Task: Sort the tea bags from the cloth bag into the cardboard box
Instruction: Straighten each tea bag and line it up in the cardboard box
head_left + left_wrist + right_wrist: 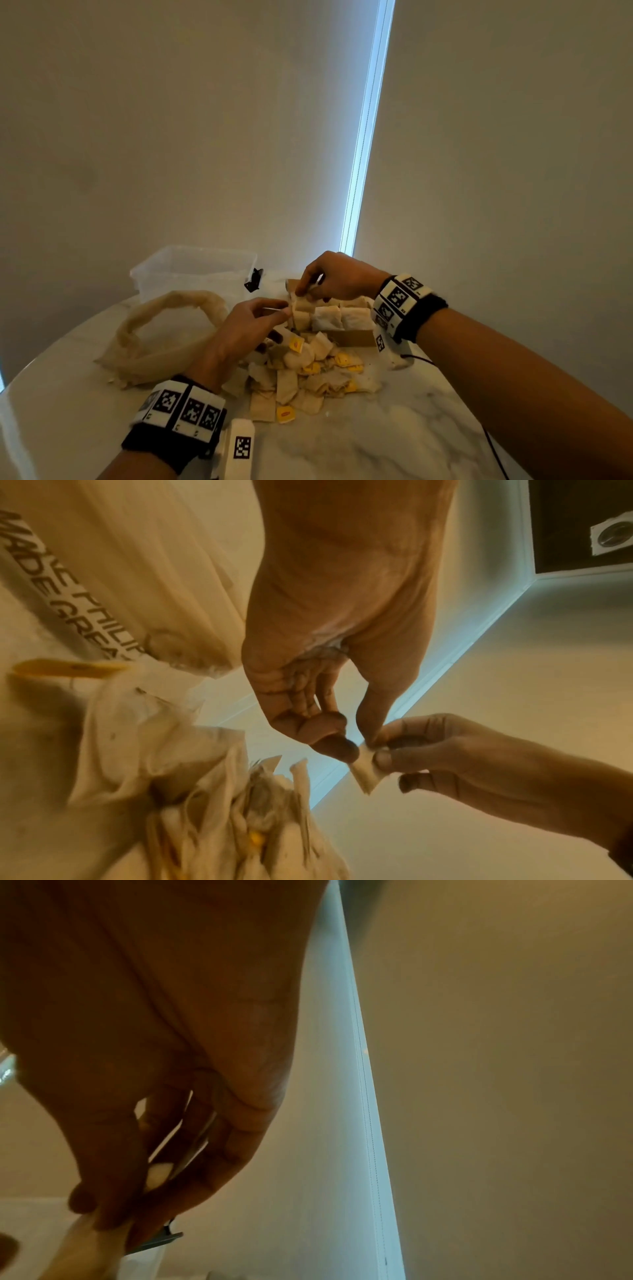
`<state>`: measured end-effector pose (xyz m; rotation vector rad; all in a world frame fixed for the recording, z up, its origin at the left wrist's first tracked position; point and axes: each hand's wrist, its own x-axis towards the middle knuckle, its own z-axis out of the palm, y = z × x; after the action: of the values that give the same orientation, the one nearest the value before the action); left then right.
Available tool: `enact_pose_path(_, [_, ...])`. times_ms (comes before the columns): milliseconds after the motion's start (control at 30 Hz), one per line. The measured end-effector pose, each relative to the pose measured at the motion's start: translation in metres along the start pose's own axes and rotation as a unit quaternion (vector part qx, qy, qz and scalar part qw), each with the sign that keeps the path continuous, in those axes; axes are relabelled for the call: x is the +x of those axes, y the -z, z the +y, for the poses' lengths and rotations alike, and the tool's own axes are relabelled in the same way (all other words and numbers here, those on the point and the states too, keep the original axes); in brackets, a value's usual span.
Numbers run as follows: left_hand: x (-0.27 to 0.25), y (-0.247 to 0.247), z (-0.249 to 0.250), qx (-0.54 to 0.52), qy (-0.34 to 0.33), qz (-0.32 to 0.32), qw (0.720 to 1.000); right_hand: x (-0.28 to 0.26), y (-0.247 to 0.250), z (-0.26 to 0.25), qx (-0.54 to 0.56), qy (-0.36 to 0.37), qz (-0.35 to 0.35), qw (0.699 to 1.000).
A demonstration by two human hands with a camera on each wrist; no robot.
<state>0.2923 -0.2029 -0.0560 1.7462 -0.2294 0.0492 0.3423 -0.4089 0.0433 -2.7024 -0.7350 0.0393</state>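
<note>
A low cardboard box (354,337) holds a row of upright tea bags. Over its left end, my right hand (303,291) and left hand (286,310) both pinch one pale tea bag (302,304). The left wrist view shows that tea bag (366,773) caught between my left hand (358,746) and the right hand's fingertips (383,758). In the right wrist view, my right hand (113,1223) grips the tea bag (89,1250) from above. A loose pile of tea bags (308,377) with yellow tags lies in front of the box. The cloth bag (164,335) sags open on the left.
A clear plastic tub (191,270) stands behind the cloth bag, with a black clip (254,279) beside it. The round marble table (394,428) ends near the left edge of the view. A thin black cable (493,445) trails off at the right.
</note>
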Motion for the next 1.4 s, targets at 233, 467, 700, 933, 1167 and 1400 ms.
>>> enact_pose_path(233, [-0.006,0.022,0.011,0.016,-0.02,0.004,1.0,0.017,-0.012,0.019,-0.091,-0.054,0.019,0.994])
enact_pose_path(467, [-0.017,0.034,-0.006,0.088,0.021,-0.135,0.987,0.044,-0.033,0.041,-0.109,-0.055,0.018,0.992])
enact_pose_path(700, [-0.011,0.035,-0.014,0.039,-0.001,-0.088,0.995,0.071,-0.055,0.046,-0.136,-0.039,-0.062,0.988])
enact_pose_path(933, [0.0,0.028,-0.013,-0.039,-0.029,0.023,0.999,0.086,-0.069,0.051,-0.144,-0.03,-0.056,0.987])
enact_pose_path(1167, [-0.004,0.028,0.0,-0.085,-0.088,0.052,0.991,0.081,-0.059,0.054,-0.175,0.001,-0.021,0.984])
enact_pose_path(1400, [-0.006,0.028,0.0,-0.092,-0.092,0.064,0.989,0.073,-0.056,0.051,-0.198,0.002,-0.031,0.98])
